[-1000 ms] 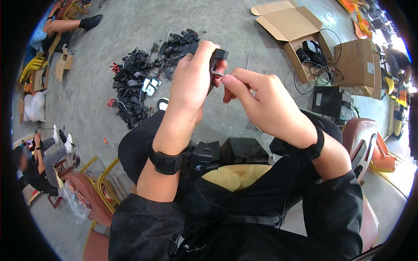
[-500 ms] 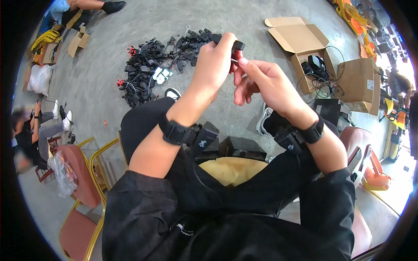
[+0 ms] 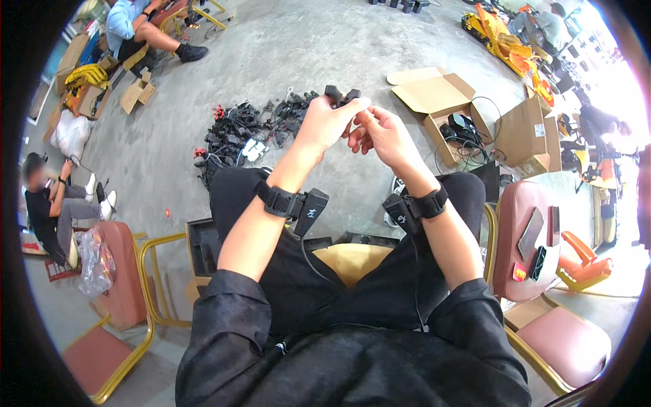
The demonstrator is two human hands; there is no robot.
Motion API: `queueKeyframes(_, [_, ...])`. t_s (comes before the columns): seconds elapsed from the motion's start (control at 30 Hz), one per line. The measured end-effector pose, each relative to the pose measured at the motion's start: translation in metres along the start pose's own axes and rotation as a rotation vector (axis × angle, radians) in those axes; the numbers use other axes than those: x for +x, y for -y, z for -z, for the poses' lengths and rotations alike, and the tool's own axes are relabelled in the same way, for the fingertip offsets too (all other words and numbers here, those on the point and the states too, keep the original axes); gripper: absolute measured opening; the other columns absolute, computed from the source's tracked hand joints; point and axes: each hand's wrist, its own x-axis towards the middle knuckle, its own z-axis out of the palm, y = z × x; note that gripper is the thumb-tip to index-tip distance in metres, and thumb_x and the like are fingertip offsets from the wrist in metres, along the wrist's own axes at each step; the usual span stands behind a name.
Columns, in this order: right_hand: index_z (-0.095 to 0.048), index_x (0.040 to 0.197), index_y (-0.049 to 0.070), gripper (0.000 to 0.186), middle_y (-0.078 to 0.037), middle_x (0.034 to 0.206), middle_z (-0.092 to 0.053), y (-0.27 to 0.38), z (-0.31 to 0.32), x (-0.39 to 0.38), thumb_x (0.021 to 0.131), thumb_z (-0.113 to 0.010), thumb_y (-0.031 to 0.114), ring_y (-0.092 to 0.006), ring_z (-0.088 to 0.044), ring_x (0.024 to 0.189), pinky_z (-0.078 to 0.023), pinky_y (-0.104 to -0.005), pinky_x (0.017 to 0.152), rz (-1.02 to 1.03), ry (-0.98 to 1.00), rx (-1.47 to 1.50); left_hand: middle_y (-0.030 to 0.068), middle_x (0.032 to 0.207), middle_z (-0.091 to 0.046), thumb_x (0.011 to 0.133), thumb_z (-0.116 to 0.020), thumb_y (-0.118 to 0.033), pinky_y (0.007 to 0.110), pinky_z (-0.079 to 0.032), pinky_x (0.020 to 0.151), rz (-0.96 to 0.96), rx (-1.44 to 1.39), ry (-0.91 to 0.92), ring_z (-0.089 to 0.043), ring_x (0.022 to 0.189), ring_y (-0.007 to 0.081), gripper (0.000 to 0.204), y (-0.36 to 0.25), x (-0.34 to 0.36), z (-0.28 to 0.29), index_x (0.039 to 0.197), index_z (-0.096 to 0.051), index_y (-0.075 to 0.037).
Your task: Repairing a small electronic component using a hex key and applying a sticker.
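My left hand (image 3: 324, 123) is closed around a small black plastic part (image 3: 333, 94), whose dark ends stick out beyond the fingers. Its exact kind is not clear. Close beside it, my right hand (image 3: 386, 139) has thumb and forefinger pinched together near the left thumb tip. Whatever is in that pinch is hidden or too small to name. Below both hands, on the floor, lies a large pile of black cables and connectors (image 3: 234, 139), with a cluster of white pieces (image 3: 253, 150) on it.
To the right stands an opened cardboard box (image 3: 444, 154) holding black cabled devices, beside another carton (image 3: 536, 136). A pink chair (image 3: 525, 285) with a phone-like object is at my right, another chair (image 3: 125, 271) at my left. Two people sit at the left.
The view has shifted, showing more floor ahead. My hands have drawn closer together; the black part now shows two ends above the left hand.
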Motion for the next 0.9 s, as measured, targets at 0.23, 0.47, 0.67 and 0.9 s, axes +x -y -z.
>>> queueKeyframes(0.23, [-0.06,0.094,0.002,0.03,-0.005,0.075,-0.064,-0.012,-0.008,-0.02,0.102,-0.05,0.029,-0.0094,-0.06,0.062,-0.045,-0.0228,0.055,0.064,0.047,0.067,0.001,0.063,-0.055,0.088,-0.068,-0.025,0.028,-0.042,0.046,0.104,-0.294,0.001,-0.052,0.048,0.0135,0.028,0.013,-0.028,-0.002,0.069,-0.055,-0.01])
queueKeyframes(0.47, [-0.058,0.094,-0.001,0.025,-0.008,0.077,-0.065,-0.009,-0.016,-0.059,0.1,-0.051,0.022,-0.0144,-0.061,0.071,-0.049,-0.0299,0.068,0.122,0.094,-0.226,0.0012,0.065,-0.056,0.088,-0.066,-0.019,0.026,-0.041,0.05,0.092,-0.379,-0.062,-0.053,0.053,0.0117,0.018,0.033,-0.061,-0.004,0.076,-0.058,-0.008])
queueKeyframes(0.67, [-0.059,0.1,0.0,0.015,-0.017,0.084,-0.068,0.01,-0.017,-0.06,0.095,-0.058,0.014,-0.0309,-0.068,0.08,-0.052,-0.037,0.069,0.291,0.146,-0.422,0.0024,0.072,-0.056,0.09,-0.063,-0.024,0.025,-0.041,0.053,0.138,-0.383,-0.033,-0.054,0.058,0.0115,0.019,0.031,-0.07,0.009,0.083,-0.056,-0.007])
queueKeyframes(0.9, [-0.061,0.1,0.004,0.016,-0.016,0.076,-0.062,0.0,-0.02,-0.057,0.089,-0.063,0.015,-0.0359,-0.063,0.074,-0.05,-0.0424,0.067,0.504,0.137,-0.805,0.003,0.067,-0.04,0.098,-0.039,-0.045,0.028,-0.036,0.064,0.068,-0.594,0.097,-0.041,0.065,0.0147,0.047,0.042,-0.064,0.01,0.068,-0.04,-0.009])
